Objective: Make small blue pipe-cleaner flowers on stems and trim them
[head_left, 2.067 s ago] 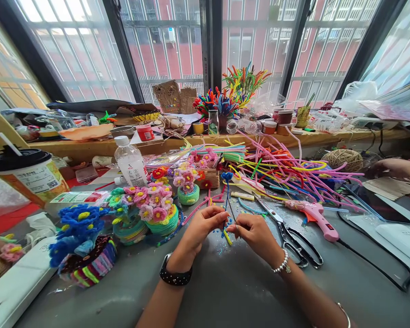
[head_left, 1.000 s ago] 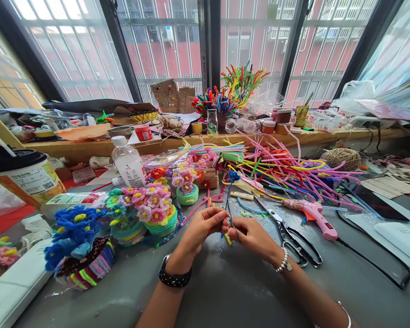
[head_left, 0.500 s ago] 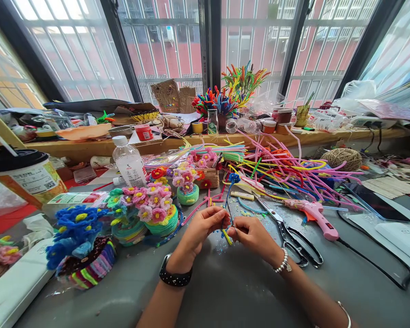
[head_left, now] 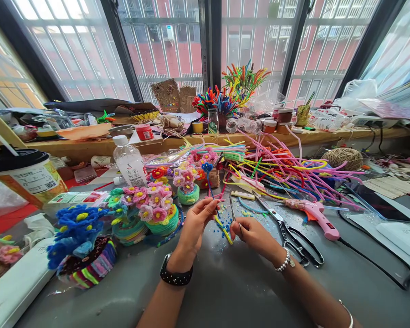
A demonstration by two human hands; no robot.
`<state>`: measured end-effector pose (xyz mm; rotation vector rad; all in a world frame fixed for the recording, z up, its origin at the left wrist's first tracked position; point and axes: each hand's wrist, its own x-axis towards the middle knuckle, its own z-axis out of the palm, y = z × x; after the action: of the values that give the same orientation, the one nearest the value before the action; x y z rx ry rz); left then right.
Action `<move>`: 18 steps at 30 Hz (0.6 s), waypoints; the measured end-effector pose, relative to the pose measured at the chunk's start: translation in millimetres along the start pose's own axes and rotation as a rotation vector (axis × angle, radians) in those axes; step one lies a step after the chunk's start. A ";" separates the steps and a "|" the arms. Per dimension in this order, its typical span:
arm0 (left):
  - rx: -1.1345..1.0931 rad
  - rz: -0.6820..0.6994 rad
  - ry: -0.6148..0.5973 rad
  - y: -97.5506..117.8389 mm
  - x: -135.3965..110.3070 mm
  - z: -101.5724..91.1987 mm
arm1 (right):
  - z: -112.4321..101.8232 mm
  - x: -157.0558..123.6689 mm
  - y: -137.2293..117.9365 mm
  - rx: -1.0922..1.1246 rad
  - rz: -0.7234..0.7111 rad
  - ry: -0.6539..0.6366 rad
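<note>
My left hand (head_left: 196, 223) pinches the stem of a blue pipe-cleaner flower (head_left: 207, 167), whose bloom stands upright above the fingertips. In my right hand (head_left: 254, 234) is a slim metal tool that looks like small scissors (head_left: 233, 208), its tips pointing up and away, apart from the stem. On the table between the hands lie blue fuzz clippings (head_left: 222, 228) and a short yellow pipe-cleaner piece (head_left: 225, 231). Large black-handled scissors (head_left: 287, 232) rest just right of my right hand.
Pipe-cleaner flower pots, one blue (head_left: 85, 255) and one pink (head_left: 157, 212), stand on the left near a water bottle (head_left: 130, 159). A pink glue gun (head_left: 316, 216) with its cord lies right, near a phone (head_left: 379, 202). Loose pipe cleaners (head_left: 287, 166) are heaped behind.
My left hand has shifted slightly left with the blue flower, which now tilts left. The two hands have drawn apart, and the metal tool is now clear of the stem.
</note>
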<state>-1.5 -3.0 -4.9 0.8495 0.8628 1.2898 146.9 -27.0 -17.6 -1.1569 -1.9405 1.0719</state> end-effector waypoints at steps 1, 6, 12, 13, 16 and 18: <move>-0.011 0.020 0.018 0.1 0.2 0.0 | 0.6 -0.2 0.6 -0.006 -0.005 -0.027; -0.006 0.114 0.053 0.3 0.1 0.5 | 5.2 -1.5 2.8 -0.112 -0.045 -0.140; -0.007 0.077 0.037 0.7 -0.1 0.8 | 8.5 -3.8 2.6 -0.181 -0.095 -0.166; -0.014 0.074 0.037 0.6 0.0 0.8 | 8.8 -4.0 2.6 -0.180 -0.104 -0.173; -0.027 0.079 0.035 0.2 0.1 0.8 | 9.3 -4.3 2.2 -0.167 -0.116 -0.190; -0.021 0.082 0.033 0.3 -0.2 0.9 | 9.5 -4.3 1.9 -0.161 -0.119 -0.191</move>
<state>-0.8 -3.3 -4.3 0.8563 0.8463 1.3864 141.6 -33.4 -24.2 -1.0391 -2.2499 1.0100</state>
